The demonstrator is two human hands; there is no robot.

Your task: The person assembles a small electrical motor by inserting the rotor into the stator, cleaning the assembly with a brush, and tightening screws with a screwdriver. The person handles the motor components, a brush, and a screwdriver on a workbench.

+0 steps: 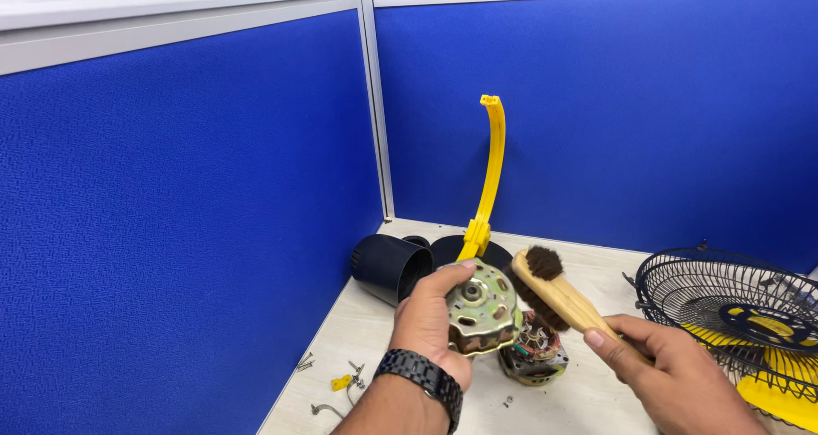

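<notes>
My left hand [430, 320], with a black watch [422, 380] on its wrist, grips a round metal fan motor [483, 305] and holds it above the desk. My right hand [673, 371] holds a wooden brush [554, 294] by its handle. The brush's dark bristles rest against the motor's upper right edge. A second motor part with copper windings [535, 354] lies on the desk just below the brush.
A black cylindrical motor housing [388, 266] lies on its side near the corner. A yellow curved fan stand [490, 175] rises from a black base [447, 249]. A black wire fan guard [724, 303] with yellow blades [780, 397] sits at right. Screws and a small yellow piece [341, 382] lie at left.
</notes>
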